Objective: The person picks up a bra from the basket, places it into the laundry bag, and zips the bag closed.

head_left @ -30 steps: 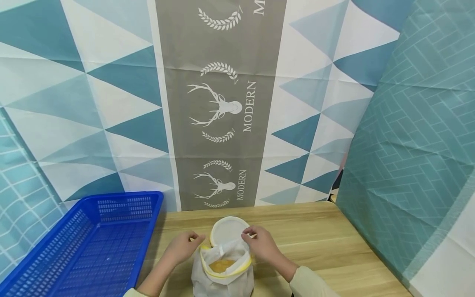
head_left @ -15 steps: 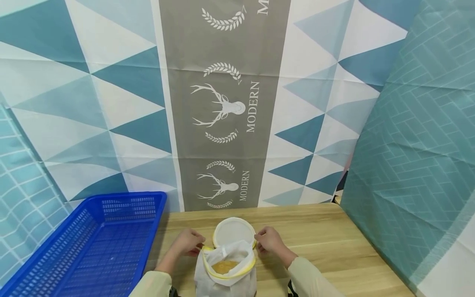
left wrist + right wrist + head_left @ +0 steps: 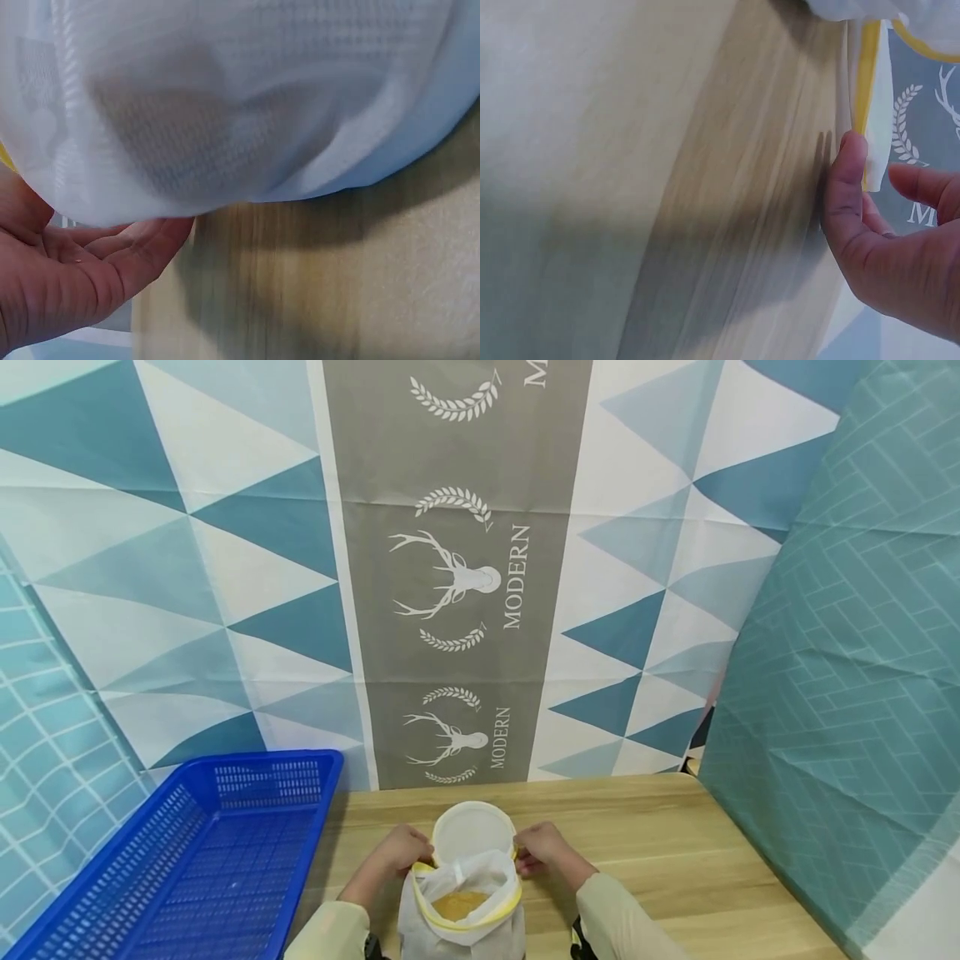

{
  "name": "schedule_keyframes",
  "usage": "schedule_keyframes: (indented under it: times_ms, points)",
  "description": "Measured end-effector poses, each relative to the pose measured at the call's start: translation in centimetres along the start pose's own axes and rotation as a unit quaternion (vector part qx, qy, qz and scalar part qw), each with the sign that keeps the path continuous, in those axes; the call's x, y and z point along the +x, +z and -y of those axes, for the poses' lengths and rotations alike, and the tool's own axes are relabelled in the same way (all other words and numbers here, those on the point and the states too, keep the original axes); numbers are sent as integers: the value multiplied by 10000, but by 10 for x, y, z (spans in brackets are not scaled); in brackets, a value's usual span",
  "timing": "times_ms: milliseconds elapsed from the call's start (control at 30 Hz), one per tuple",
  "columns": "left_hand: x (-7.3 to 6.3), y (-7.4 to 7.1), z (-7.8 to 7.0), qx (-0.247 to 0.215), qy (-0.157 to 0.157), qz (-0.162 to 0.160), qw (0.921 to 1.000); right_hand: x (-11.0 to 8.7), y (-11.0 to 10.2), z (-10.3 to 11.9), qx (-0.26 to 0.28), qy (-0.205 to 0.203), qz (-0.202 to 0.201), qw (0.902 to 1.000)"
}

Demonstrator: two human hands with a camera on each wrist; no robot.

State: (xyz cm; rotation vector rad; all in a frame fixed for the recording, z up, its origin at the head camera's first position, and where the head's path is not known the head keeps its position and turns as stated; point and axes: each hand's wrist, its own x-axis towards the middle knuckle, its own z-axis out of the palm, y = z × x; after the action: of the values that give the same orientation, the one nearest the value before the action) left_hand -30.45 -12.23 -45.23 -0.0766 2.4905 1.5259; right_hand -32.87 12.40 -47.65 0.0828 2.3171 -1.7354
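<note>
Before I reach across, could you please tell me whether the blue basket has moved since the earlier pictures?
No; the blue basket sits where it did against the grey deer-print panel behind.

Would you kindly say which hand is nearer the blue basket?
Left. The left hand is right of the blue basket; the right hand is farther right, across the round flap.

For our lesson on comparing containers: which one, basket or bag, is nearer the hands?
The white bag, its yellow-edged lid between left hand and right hand; the blue basket stands apart, farther left.

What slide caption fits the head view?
Left hand and right hand flank round flap of open white bag; blue basket at left.
</note>
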Motion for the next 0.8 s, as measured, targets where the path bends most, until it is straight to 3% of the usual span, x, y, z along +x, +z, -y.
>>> schedule_keyframes:
  times_ms: [267,433,800]
  points:
    - [6,-6,10,-937,9,238,9953,5,9,11,562,38,-97,9984]
    - [5,-10,9,-930,-46,190,9955,5,10,19,893,-151,-225,9956]
    - [6,-16,0,-1205,-93,-182,9925,2,4,34,884,-535,-227,9944]
